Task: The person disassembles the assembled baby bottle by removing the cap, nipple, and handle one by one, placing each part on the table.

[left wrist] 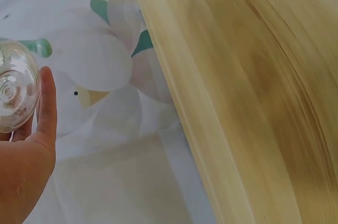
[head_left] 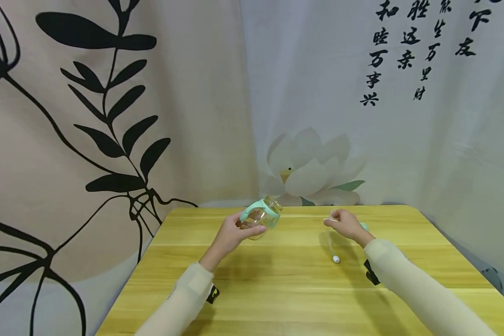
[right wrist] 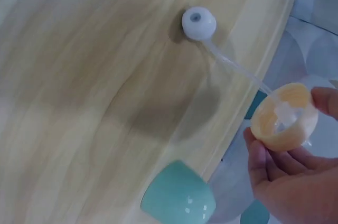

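Straw (right wrist: 237, 68) trailing loose
Bottle (head_left: 260, 218) gripped by left hand (head_left: 230, 232), cream ring (right wrist: 269, 137) by right hand (head_left: 347, 226) — the white ball (right wrist: 200, 26) could be knocked if the ring is swung.

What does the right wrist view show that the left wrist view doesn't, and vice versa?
Right wrist only: the white ball above the table, the clear straw running to it, and the mint-green cap.

Left wrist only: the left grip holding the clear bottle, its base toward the camera, and the green handle.

Both: the right grip on the peach collar, cropped in the left view, plus the wooden table and printed backdrop.
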Demonstrator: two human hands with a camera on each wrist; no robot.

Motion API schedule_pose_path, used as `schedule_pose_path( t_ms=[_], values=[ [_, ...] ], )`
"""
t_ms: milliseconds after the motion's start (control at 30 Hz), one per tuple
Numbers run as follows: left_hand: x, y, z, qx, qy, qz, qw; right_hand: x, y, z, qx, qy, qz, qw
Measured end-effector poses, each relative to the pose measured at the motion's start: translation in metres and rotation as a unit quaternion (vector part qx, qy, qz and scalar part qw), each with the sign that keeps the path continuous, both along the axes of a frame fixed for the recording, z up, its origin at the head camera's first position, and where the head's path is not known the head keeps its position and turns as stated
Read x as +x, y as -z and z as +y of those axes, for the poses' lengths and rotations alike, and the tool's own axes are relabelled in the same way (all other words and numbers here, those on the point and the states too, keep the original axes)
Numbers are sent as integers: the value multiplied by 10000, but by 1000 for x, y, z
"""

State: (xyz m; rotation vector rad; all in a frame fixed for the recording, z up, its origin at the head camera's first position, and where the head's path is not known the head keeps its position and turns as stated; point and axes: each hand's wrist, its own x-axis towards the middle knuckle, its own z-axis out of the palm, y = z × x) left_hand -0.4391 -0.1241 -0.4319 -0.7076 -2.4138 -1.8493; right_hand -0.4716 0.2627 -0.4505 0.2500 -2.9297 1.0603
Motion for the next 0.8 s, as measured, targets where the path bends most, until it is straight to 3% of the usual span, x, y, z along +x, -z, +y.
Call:
schedule_pose_path(
  t_ms=[133,267,533,800],
  values=[
    [0,-4,-9,28,-78,66,9999,-15,8,-13,219,-174,-4,9996],
    [1,-4,-13,49,-90,69,9999,-25,15,-17,434,-102,-49,9990],
    [4,1,-10,127,-67,-127,9998,-31,31,-15,421,126,-107,9990],
    [-4,2,-8,66,-44,-17,10000,-39,36,-16,267,383,-141,9988]
  ],
)
